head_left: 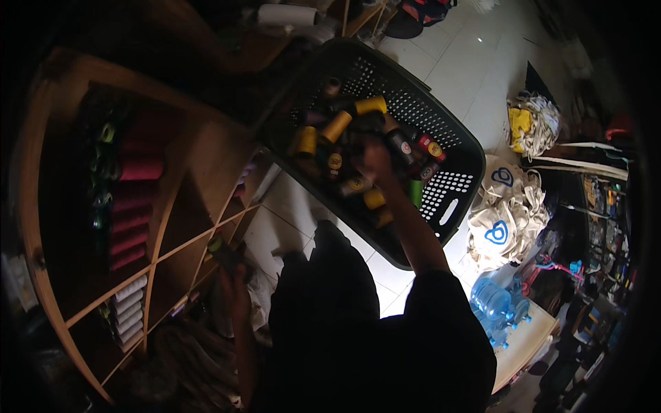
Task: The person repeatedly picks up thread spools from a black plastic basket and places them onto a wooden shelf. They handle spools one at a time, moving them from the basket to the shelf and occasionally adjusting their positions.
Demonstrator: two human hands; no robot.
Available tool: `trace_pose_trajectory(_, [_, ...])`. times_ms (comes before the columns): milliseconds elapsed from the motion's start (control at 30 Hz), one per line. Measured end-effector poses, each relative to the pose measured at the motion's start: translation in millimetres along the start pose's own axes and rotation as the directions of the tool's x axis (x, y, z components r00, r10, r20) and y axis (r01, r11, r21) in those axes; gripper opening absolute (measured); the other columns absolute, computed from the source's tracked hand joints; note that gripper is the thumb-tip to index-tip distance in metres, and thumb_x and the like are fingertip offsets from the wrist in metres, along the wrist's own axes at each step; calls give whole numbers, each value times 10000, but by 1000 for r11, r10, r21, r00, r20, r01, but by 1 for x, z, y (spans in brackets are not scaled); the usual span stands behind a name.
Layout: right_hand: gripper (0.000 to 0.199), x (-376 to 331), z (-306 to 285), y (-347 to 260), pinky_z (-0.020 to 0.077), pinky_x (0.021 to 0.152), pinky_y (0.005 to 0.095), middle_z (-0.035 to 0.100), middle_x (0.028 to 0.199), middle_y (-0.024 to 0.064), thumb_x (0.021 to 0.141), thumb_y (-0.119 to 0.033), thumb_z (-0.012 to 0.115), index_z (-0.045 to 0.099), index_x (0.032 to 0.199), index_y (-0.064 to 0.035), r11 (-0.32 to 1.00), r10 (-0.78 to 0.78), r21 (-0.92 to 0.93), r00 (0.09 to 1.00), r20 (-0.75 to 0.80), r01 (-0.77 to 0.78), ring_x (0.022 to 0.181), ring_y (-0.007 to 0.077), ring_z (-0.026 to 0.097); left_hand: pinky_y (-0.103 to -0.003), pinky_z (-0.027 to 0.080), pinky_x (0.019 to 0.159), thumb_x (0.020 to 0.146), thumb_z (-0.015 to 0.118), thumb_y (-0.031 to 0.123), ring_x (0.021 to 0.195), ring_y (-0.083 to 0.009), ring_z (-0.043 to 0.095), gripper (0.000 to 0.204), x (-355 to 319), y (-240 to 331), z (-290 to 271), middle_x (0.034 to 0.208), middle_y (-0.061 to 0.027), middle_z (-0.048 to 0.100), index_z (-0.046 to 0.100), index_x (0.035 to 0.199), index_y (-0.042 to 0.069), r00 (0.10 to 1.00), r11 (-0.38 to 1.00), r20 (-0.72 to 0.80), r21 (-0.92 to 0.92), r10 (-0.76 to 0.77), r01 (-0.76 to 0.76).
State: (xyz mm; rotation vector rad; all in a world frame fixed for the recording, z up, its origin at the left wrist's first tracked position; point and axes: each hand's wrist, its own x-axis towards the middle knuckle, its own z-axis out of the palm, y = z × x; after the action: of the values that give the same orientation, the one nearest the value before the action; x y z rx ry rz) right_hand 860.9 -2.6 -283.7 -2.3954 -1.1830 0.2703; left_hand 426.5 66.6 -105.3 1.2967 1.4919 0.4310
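A dark plastic basket (454, 148) with perforated sides holds several thread spools in a jumble. Among them are a yellow spool (337, 127), a black spool (401, 147) and a green spool (416, 193). My right hand (374, 162) reaches down into the middle of the pile; its fingers are blurred and dark, so their grip does not show. Low on the left, my left hand (235, 277) is closed around a dark thread spool (219, 250) with a green end, beside the wooden shelf (160, 258).
Shelf compartments on the left hold red spools (141, 170) and white spools (129, 311). Right of the basket lie cream cloth bags (513, 213) with blue marks. Blue water bottles (492, 299) stand at the lower right. White floor tiles (447, 65) show around the basket.
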Motion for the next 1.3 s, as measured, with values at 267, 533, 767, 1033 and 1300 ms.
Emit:
trace_pose_trajectory(267, [527, -81, -113, -76, 508, 852, 300, 562, 1196, 101, 816, -122, 675, 477, 1298, -40, -510, 193, 788, 847, 495, -345, 1016, 215, 598, -351, 470, 869, 927, 583, 235, 942, -195, 595, 534, -8, -7, -8, 1072, -104, 581, 407, 1371, -6, 969, 831, 144, -549, 202, -92])
trace_pose_trajectory(533, [598, -121, -77, -212, 514, 886, 362, 559, 1237, 103, 745, 40, 629, 464, 1315, -40, 216, -150, 786, 776, 613, -579, 1059, 234, 596, -350, 450, 923, 943, 609, 331, 1071, -222, 569, 597, -32, 2, -59, 1232, -152, 551, 389, 1378, -14, 950, 963, -195, -62, 245, -261])
trace_pose_trajectory(767, [529, -157, -43, -363, 514, 860, 351, 639, 1018, 94, 679, 31, 695, 509, 1165, -64, 331, -548, 748, 529, 648, -575, 1004, 230, 632, -366, 456, 892, 908, 691, 261, 1013, -215, 578, 481, -83, 0, -151, 1092, -140, 618, 480, 1245, -11, 873, 911, -439, -233, 214, -340])
trace_pose_trajectory(1033, [551, -253, -27, -558, 524, 762, 318, 608, 1027, 76, 690, -83, 844, 565, 1160, -16, 393, -892, 919, 253, 375, 22, 926, 166, 605, -327, 440, 763, 816, 761, 187, 896, -212, 532, 369, -134, -72, -261, 995, -113, 523, 596, 1081, -9, 506, 869, -829, -50, 239, -492])
trace_pose_trajectory(1300, [531, -320, 11, -672, 511, 809, 338, 653, 1006, 118, 663, -50, 822, 609, 1147, 8, 279, -948, 956, 183, 259, 87, 920, 220, 650, -325, 455, 764, 801, 767, 173, 872, -216, 557, 369, -162, -89, -349, 960, -108, 543, 619, 1080, -17, 536, 873, -814, -75, 226, -482])
